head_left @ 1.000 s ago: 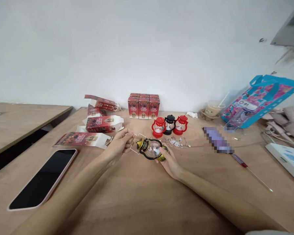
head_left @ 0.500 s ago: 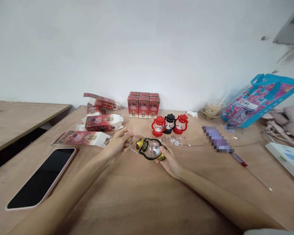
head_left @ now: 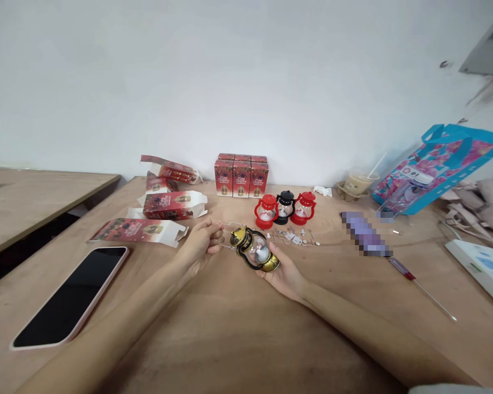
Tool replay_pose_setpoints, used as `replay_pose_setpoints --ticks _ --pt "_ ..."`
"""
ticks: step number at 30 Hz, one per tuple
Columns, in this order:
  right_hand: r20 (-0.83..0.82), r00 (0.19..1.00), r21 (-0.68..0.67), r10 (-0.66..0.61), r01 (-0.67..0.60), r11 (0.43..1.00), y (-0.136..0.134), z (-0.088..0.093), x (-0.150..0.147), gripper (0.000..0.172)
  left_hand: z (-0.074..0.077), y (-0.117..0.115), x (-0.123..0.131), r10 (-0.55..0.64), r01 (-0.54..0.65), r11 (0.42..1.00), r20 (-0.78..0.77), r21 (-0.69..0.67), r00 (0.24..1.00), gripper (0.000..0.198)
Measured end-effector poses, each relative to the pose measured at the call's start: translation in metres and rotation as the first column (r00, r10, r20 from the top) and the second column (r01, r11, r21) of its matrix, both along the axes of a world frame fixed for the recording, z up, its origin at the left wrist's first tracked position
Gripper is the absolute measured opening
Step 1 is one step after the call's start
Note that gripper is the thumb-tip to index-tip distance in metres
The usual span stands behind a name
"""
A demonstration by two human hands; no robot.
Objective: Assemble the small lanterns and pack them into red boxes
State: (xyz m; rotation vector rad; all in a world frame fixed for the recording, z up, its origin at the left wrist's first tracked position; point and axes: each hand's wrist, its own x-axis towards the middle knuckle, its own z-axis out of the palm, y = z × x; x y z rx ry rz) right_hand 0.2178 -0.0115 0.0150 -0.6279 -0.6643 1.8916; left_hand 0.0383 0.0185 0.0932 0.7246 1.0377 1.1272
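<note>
My right hand point(head_left: 286, 272) is closed around the base of a small black-and-gold lantern point(head_left: 257, 249), which lies tilted with its gold top toward the left. A white figure shows inside its clear globe. My left hand point(head_left: 202, 244) pinches the thin wire handle point(head_left: 232, 223) that loops out by the lantern's top. Just beyond stand a red lantern point(head_left: 265, 212), a black lantern point(head_left: 286, 209) and a second red lantern point(head_left: 304, 209). Small loose parts point(head_left: 296, 239), among them bent wires and white pieces, lie in front of them.
Red printed boxes point(head_left: 241, 179) stand stacked by the wall. Opened boxes point(head_left: 164, 206) lie at the left, above a phone point(head_left: 70, 298). On the right are a screwdriver point(head_left: 411, 275), a drink cup point(head_left: 358, 181), a blue floral bag point(head_left: 435, 164) and a white device point(head_left: 480, 268).
The lantern has turned in my right hand, its base dipping a little and its top shifting slightly right. My left fingers have closed further over the wire handle.
</note>
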Motion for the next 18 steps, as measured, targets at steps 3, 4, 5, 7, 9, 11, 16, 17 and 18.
replay_pose_setpoints --ticks 3,4,5,7,9,11,16,17,18 --pt "-0.001 1.0 -0.023 -0.008 0.008 1.0 0.0 -0.001 -0.001 0.026 0.0 -0.001 0.001 0.03 -0.026 0.997 0.062 -0.072 0.998 0.025" --pt "0.0 1.0 -0.025 -0.027 0.027 0.999 0.0 -0.001 -0.001 0.027 0.0 -0.002 0.002 0.049 -0.042 0.995 0.073 -0.088 0.996 0.026" --pt "0.002 0.999 -0.026 -0.047 0.047 0.999 0.0 -0.001 -0.002 0.027 -0.001 -0.003 0.002 0.065 -0.057 0.993 0.081 -0.099 0.995 0.027" --pt "0.006 0.997 -0.027 -0.072 0.072 0.997 0.0 -0.001 -0.002 0.028 -0.002 -0.006 0.004 0.081 -0.071 0.992 0.097 -0.102 0.992 0.027" --pt "0.01 0.998 -0.03 -0.064 0.064 0.998 0.0 -0.001 -0.002 0.028 -0.002 -0.008 0.005 0.09 -0.079 0.992 0.115 -0.098 0.989 0.028" --pt "0.011 0.999 -0.03 -0.034 0.034 0.999 0.0 -0.001 -0.002 0.027 -0.002 -0.01 0.007 0.105 -0.092 0.99 0.122 -0.107 0.987 0.029" --pt "-0.008 1.0 -0.046 0.005 -0.005 0.999 0.001 -0.004 0.0 0.027 -0.003 -0.009 0.008 0.128 -0.117 0.987 0.098 -0.112 0.987 0.026" --pt "-0.012 1.0 -0.049 0.009 -0.009 0.999 0.002 -0.004 0.0 0.026 -0.004 -0.009 0.007 0.125 -0.115 0.988 0.089 -0.103 0.988 0.024" --pt "-0.017 1.0 -0.055 0.015 -0.016 0.998 0.002 -0.005 0.001 0.026 -0.005 -0.007 0.007 0.119 -0.111 0.989 0.078 -0.096 0.99 0.024"
